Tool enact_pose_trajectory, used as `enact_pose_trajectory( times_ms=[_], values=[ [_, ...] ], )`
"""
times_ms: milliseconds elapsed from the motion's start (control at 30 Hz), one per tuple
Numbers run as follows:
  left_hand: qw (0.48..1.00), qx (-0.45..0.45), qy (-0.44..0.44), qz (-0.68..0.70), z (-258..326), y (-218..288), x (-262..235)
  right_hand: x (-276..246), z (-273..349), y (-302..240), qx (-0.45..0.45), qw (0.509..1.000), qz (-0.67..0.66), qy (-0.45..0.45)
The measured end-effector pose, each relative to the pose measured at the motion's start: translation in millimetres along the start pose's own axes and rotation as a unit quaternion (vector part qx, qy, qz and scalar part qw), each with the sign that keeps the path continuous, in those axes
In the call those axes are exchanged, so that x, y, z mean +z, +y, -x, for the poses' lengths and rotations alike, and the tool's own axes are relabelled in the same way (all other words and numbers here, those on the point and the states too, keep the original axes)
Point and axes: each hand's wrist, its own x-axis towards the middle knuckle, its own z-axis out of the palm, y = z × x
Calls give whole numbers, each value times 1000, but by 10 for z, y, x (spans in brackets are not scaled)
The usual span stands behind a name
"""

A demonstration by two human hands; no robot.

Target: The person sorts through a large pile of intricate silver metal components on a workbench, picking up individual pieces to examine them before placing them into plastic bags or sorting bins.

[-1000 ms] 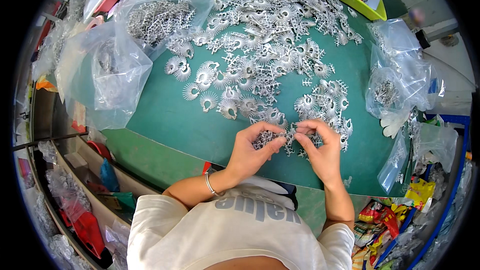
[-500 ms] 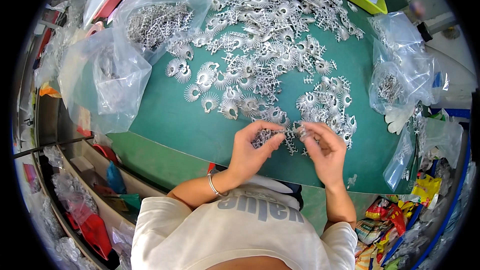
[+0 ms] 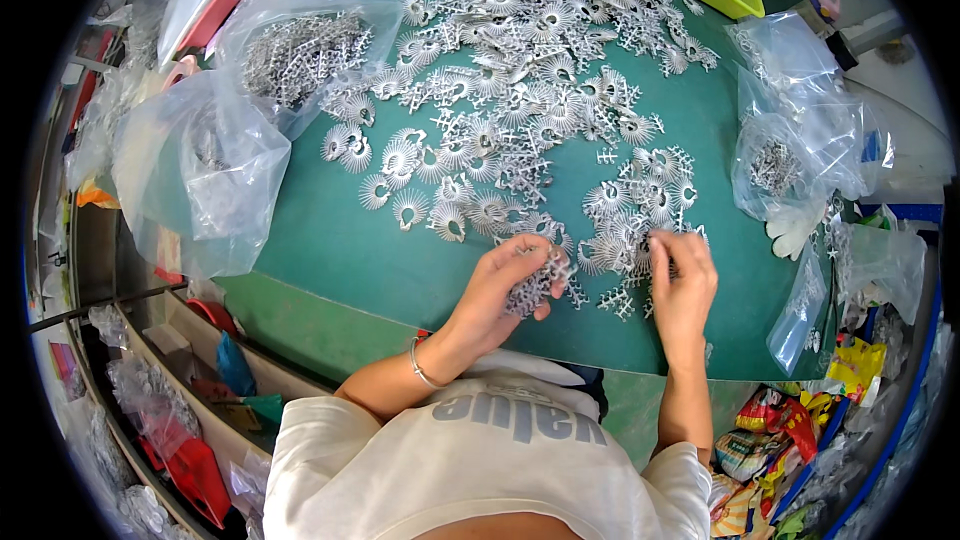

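Just below frame centre, my left hand (image 3: 496, 282) grasps a silvery clump (image 3: 530, 292), probably light, stiff and best taken by an edge; farther right, my right hand (image 3: 686, 275) is at the pile (image 3: 632, 208), its grip unclear to me.

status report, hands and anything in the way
Left hand holding silver branched metal pieces. Right hand at silver fan-shaped metal pieces, grip unclear. Clear plastic bags off to both sides.
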Motion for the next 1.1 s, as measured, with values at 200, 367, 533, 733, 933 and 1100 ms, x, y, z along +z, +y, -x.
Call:
enact_pose_trajectory(
  times_ms=[200,367,533,733,933,1100],
  values=[
    [998,-30,-61,11,-47,-10,11,103,-395,147,-104,990,23,-95],
    [999,-31,-9,11,-41,-31,12,36,-126,8,-170,961,2,-218],
    [999,2,17,40,-43,-47,81,-151,21,-12,-190,939,-66,-277],
    [998,-4,-44,55,-42,-76,-59,-157,-270,146,-24,967,-178,-180],
    [996,-42,-1,79,-22,-37,20,216,-743,754,-59,989,130,29],
    [998,-36,-2,55,-68,-60,51,186,-735,802,-21,997,56,-41]
  ],
)
